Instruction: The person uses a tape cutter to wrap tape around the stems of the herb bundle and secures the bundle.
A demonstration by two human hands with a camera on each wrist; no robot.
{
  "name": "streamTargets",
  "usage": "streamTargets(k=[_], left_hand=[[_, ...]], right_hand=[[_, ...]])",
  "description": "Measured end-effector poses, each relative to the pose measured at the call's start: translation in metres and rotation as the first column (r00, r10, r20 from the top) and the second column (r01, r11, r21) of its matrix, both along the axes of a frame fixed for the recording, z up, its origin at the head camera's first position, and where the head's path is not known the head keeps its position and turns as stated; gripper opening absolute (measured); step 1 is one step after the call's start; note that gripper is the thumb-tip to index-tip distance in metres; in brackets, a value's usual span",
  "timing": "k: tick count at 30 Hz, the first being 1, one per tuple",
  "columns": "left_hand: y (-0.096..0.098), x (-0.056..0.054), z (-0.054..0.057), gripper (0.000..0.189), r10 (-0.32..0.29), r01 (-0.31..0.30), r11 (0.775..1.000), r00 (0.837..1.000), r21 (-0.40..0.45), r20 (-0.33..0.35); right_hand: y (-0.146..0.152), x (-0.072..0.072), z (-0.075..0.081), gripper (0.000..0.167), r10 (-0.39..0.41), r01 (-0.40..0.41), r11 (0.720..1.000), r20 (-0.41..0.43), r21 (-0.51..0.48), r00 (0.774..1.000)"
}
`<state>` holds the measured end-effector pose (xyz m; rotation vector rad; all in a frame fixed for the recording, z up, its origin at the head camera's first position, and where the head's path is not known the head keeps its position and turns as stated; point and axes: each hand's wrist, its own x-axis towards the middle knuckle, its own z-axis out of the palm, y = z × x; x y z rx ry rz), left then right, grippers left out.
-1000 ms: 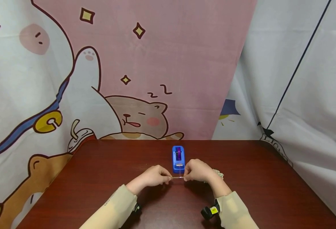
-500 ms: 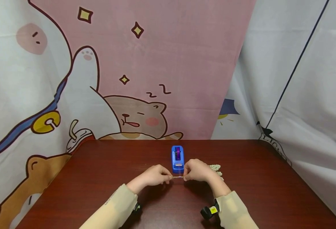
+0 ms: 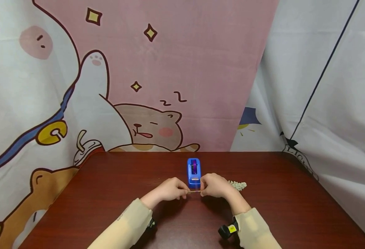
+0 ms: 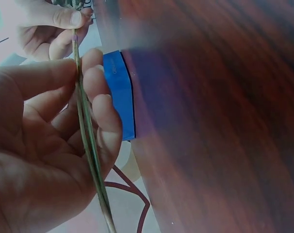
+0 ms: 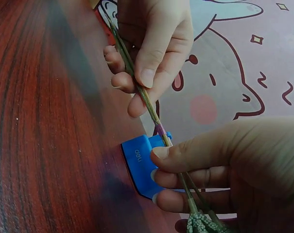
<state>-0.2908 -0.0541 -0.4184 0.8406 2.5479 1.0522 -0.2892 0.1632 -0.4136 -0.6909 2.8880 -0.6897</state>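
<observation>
My left hand (image 3: pixel 171 189) and right hand (image 3: pixel 216 185) pinch a small bundle of thin green-brown stems (image 5: pixel 149 104) level between them. In the right wrist view, pale green, beaded flower heads (image 5: pixel 200 223) hang at the end beyond my right fingers. The stems' long tail runs across my left palm in the left wrist view. A band of purple tape (image 5: pixel 161 130) crosses the stems between the two hands. Just behind the hands stands a blue tape dispenser (image 3: pixel 189 176) with a purple roll, and a clear strip reaches from its front edge to the stems.
The dark red-brown wooden table (image 3: pixel 114 200) lies under both arms. A cartoon-printed cloth (image 3: pixel 207 69) hangs behind its far edge, and a white cloth (image 3: pixel 325 86) hangs along the right side. Each wrist wears a small black camera, such as the right wrist camera (image 3: pixel 226 231).
Both hands stay close before the dispenser, the left a touch further forward and right. Beside my right hand, the flower heads have swung round and show at a different angle.
</observation>
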Motion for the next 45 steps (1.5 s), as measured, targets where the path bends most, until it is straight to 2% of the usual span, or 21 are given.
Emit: streamTargets(k=[9,17,24,28,35,39,45], left_hand=[[0.001,-0.001,-0.002,0.010,0.028,-0.028,1.000,1.000,0.012,0.006],[0.001,-0.004,-0.007,0.009,0.042,-0.042,0.999,0.999,0.031,0.002],[0.001,-0.007,-0.009,0.009,0.043,-0.042,0.998,0.999,0.057,-0.033],[0.001,-0.006,-0.008,0.009,0.062,-0.060,0.997,0.997,0.058,-0.039],[0.001,-0.005,-0.005,0.010,0.093,-0.094,0.993,0.995,0.068,0.022],[0.000,-0.006,-0.006,0.009,0.099,-0.100,0.993,0.995,0.069,0.023],[-0.003,-0.009,-0.010,0.016,0.087,-0.093,0.992,0.994,0.088,0.069]], right_hand=[[0.000,-0.002,0.001,0.023,0.009,-0.009,1.000,0.000,-0.014,1.000],[0.001,-0.003,0.003,0.012,0.041,-0.040,0.999,0.009,-0.013,0.999],[0.001,0.000,0.006,0.010,0.030,-0.030,1.000,0.045,-0.003,0.999],[0.001,-0.001,0.005,0.010,0.024,-0.024,1.000,0.026,-0.009,0.999],[0.001,-0.001,0.002,0.014,-0.014,0.014,1.000,-0.030,-0.004,0.999],[0.000,-0.002,-0.001,0.015,-0.027,0.026,1.000,-0.041,-0.004,0.999],[-0.001,-0.004,-0.006,0.017,-0.032,0.032,0.999,-0.067,-0.004,0.997]])
